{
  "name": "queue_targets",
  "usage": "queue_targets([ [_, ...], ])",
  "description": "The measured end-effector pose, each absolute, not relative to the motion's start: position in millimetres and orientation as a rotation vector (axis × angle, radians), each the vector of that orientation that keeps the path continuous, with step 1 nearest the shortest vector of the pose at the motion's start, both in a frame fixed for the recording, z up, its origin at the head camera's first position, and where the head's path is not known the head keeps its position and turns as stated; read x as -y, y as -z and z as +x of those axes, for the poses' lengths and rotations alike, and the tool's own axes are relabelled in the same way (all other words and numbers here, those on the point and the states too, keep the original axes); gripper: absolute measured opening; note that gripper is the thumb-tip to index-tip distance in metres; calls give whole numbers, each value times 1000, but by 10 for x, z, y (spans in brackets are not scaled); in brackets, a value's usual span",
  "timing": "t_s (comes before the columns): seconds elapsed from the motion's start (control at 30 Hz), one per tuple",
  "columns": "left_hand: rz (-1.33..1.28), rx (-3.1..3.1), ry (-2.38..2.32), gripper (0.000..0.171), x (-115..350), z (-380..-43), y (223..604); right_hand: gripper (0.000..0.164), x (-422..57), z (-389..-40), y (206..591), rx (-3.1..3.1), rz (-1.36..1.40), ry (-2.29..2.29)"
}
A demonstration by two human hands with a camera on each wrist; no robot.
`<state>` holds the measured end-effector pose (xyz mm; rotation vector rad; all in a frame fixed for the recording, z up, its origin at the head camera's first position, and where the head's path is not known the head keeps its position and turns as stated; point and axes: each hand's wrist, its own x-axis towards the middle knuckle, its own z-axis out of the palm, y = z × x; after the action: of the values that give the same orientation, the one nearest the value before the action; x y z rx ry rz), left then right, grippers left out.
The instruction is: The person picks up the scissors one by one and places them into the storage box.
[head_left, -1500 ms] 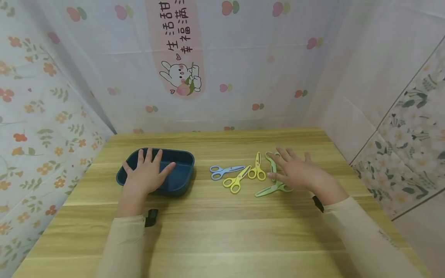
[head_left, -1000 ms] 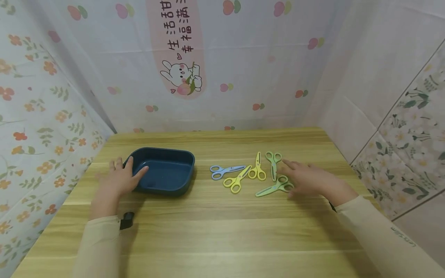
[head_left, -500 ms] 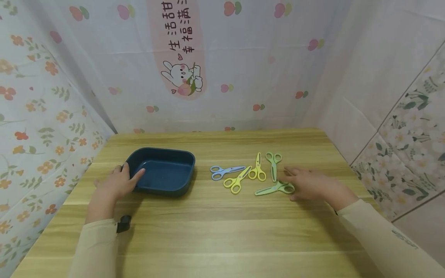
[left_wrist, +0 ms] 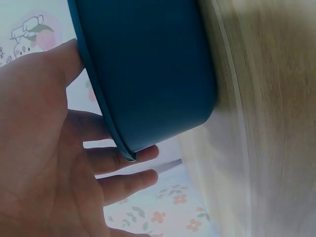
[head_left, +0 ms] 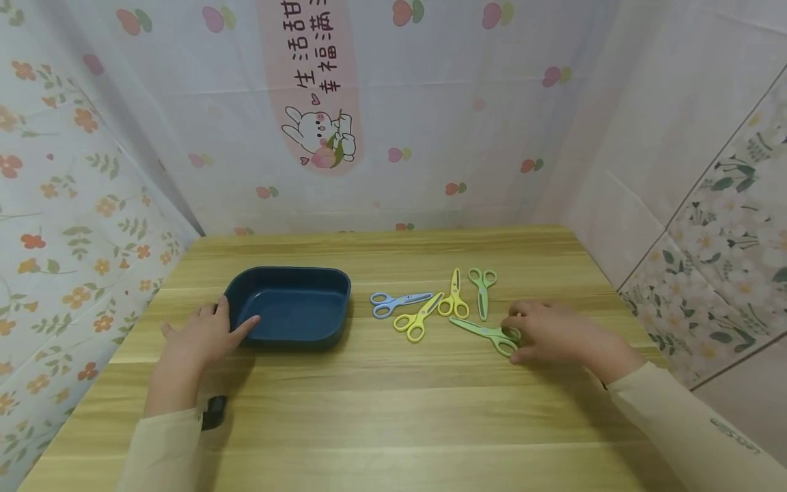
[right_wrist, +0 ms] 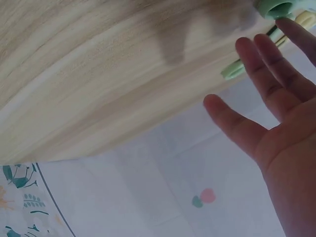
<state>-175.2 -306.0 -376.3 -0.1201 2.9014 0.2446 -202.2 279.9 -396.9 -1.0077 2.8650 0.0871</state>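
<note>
My left hand (head_left: 199,335) is at the left end of a dark blue plastic basin (head_left: 295,342). In the left wrist view, the thumb touches the basin's rim (left_wrist: 94,81) and the fairly straight fingers reach past it. At the right, my right hand (head_left: 553,331) touches the handles of the nearer green scissors (head_left: 482,330). In the right wrist view, one finger meets a green handle loop (right_wrist: 276,9) while the others are spread; the thumb is out of sight. Other scissors lie to the left: green scissors (head_left: 482,290), two yellow pairs (head_left: 418,319) and blue scissors (head_left: 399,301).
The wooden table (head_left: 393,410) carries the basin at the left and the scissors right of the middle. A patterned white cloth (head_left: 430,123) hangs behind it, and floral cloths (head_left: 80,239) line the sides.
Both hands came down, the left from above the basin to its left end. The basin shifted slightly right and turned. The nearer green scissors swung round, handles now toward me.
</note>
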Motion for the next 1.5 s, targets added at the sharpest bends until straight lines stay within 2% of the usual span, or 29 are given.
queue_targets([
  [0.13, -107, -2898, -229, 114, 3004, -1679, 3755, 56, -2779, -2024, 3993, -2875, -1045, -75],
  [0.5, -99, -2900, -240, 122, 2896, -1548, 3722, 65, -2792, -2002, 4069, -2878, -1025, 7],
  [0.77, -69, -2850, -406, 129, 3010, -1621, 3831, 56, -2813, -2025, 4112, -2871, -1067, 80],
  [1.0, 99, -2804, -674, 127, 3160, -1718, 4037, 45, -2769, -1997, 4111, -2859, -1180, 119],
  [1.17, 150, -2797, -744, 132, 3237, -1748, 4124, 46, -2736, -1965, 4100, -2860, -1210, 137],
  [1.5, 127, -2773, -791, 129, 3313, -1817, 4128, 47, -2607, -1933, 3963, -2888, -1234, 69],
])
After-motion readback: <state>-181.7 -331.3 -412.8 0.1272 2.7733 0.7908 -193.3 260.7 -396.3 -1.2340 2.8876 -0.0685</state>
